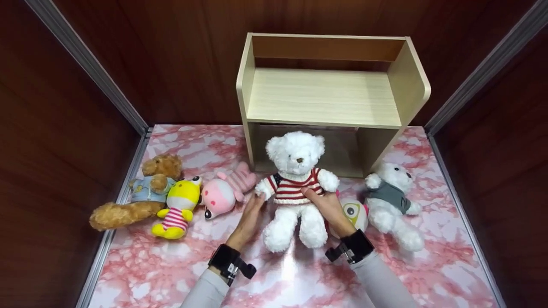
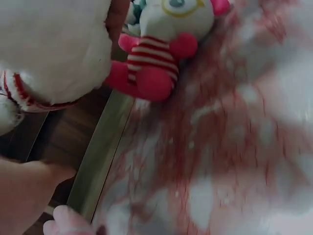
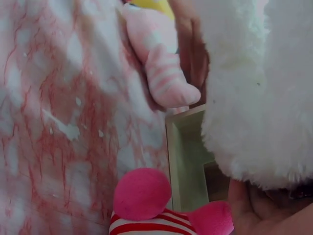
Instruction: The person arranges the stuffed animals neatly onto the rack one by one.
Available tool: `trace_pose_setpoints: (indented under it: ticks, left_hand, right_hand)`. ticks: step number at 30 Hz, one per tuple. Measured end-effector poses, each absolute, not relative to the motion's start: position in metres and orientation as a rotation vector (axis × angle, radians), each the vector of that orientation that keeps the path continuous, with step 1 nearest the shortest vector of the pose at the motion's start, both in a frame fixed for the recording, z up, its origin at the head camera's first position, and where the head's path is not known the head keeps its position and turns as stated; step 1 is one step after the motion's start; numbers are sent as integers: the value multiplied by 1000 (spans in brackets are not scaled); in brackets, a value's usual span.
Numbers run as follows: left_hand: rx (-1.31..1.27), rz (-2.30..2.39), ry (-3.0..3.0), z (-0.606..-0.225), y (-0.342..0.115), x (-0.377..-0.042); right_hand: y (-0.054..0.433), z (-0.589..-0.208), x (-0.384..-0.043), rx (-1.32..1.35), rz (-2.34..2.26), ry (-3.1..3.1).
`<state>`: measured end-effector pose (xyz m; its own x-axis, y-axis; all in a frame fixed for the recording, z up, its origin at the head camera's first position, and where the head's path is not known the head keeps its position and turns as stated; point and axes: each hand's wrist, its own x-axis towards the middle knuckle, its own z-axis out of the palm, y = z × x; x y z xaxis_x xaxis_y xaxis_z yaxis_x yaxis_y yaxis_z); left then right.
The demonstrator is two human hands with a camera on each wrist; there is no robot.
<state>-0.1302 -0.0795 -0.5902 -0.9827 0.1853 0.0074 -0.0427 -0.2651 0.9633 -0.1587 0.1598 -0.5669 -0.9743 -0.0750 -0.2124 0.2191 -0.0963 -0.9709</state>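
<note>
A white teddy bear (image 1: pixel 297 188) in a red-and-white striped sweater is upright in front of the lower opening of a shelf. My right hand (image 1: pixel 332 209) grips the bear's side, thumb across the sweater; its fingers are hidden behind the bear. My left hand (image 1: pixel 250 218) is beside the bear's paw on the other side, fingers extended. In the left wrist view, my left hand (image 2: pixel 27 191) shows a gap between it and the bear's white fur (image 2: pixel 54 49). Fur (image 3: pixel 259 98) fills much of the right wrist view, over my right hand (image 3: pixel 259 210).
The wooden shelf (image 1: pixel 325 96) stands at the back. At left lie a brown plush (image 1: pixel 150 188), a yellow plush (image 1: pixel 177 207) and a pink plush (image 1: pixel 227 190). Right of the bear are a goggle-eyed plush (image 1: pixel 357 211) and a white bear in grey (image 1: pixel 391 201). Dark panels enclose the table.
</note>
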Motion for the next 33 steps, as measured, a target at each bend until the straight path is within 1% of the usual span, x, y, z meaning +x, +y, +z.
trace_pose_setpoints:
  ticks: [3,6,9,13,17,22,24,29,31,33]
  left_hand:
    - [168,2371,1559,-585,-71,-134]
    - [142,2187,1668,-577,-65,-132]
    - [233,2090,1792,-577,-60,-132]
    - [362,2172,1782,-581,-53,-135]
    - [366,2241,1817,-584,-48,-138]
    - [360,2291,1872,-588,-42,-142]
    - [353,2285,1891,-590,-41,-144]
    - [292,2200,1961,-595,-42,-147]
    - [271,2157,1976,-594,-43,-149]
    - [259,2125,1985,-593,-44,-153]
  right_hand:
    - [158,-565,-156,207,-2193,1964]
    - [156,-564,-151,220,-2136,2011]
    - [154,-564,-146,175,-2055,2096]
    - [153,-565,-144,120,-1922,2272]
    - [158,-563,-143,91,-1775,2389]
    - [168,-563,-141,-29,-1655,2439]
    - [171,-565,-141,-68,-1693,2410]
    - [172,-564,-146,-107,-1981,2174]
    - [172,-560,-150,-139,-1973,2203]
    - [173,-557,-154,-152,-1858,2330]
